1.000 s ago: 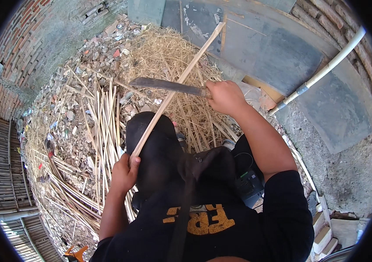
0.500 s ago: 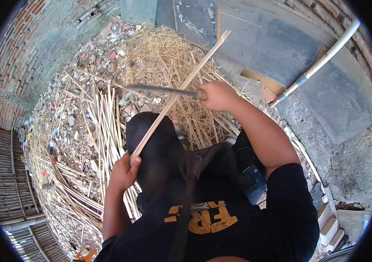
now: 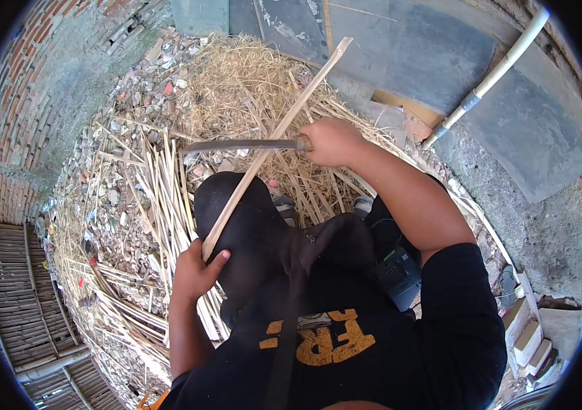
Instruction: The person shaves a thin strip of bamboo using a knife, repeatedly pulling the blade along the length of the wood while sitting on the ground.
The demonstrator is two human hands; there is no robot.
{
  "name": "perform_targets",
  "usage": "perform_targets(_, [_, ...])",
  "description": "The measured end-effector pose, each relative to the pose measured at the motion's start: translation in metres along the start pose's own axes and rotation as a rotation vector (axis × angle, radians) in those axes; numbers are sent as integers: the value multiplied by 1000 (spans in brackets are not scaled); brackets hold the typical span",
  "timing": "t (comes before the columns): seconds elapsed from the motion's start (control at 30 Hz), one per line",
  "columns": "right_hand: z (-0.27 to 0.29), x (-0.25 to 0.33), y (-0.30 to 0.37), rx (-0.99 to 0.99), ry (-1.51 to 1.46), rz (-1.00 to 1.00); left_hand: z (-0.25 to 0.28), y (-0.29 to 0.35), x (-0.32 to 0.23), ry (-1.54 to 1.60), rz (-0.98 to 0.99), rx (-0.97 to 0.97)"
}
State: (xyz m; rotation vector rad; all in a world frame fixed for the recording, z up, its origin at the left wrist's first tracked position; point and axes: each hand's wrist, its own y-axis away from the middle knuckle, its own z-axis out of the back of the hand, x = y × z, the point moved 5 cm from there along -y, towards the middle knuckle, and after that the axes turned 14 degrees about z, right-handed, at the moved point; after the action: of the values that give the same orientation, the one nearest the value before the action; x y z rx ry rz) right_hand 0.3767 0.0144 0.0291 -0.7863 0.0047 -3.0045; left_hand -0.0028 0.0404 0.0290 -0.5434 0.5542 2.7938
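Note:
My left hand [image 3: 198, 273] grips the near end of a long, pale bamboo strip [image 3: 242, 190], which slants up and away to the right across my left knee. In my right hand [image 3: 335, 142] is the handle of a machete [image 3: 243, 144]. Its long dark blade points left and crosses the strip above its middle. My right fingers are wrapped round the handle. Whether the blade's edge bites into the strip, I cannot tell.
Split bamboo strips [image 3: 165, 184] lie in a bundle left of my knee, with more farther left. Beyond my feet is a heap of thin shavings [image 3: 236, 78] on rubble. A brick wall [image 3: 14, 102] rises left; grey panels [image 3: 428, 65] and a pale pipe [image 3: 489, 82] stand right.
The machete has moved slightly nearer to me and left, its blade now more level. My left hand still grips the strip's near end, and the whole view has shifted a little.

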Motion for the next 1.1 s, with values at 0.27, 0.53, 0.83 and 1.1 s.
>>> perform_targets(0.27, [14, -67, -7, -164, -42, -169, -4, -7, 0, 14, -75, -55])
perform_targets(0.53, [-9, 36, 2, 84, 122, 128, -5, -2, 1, 39, -57, -42])
perform_targets(0.83, [12, -63, -3, -67, 28, -175, -6, -8, 3, -14, -59, -62])
perform_targets(1.1, [-12, 32, 2, 148, 172, 126, -8, -6, 10, -7, -38, -38])
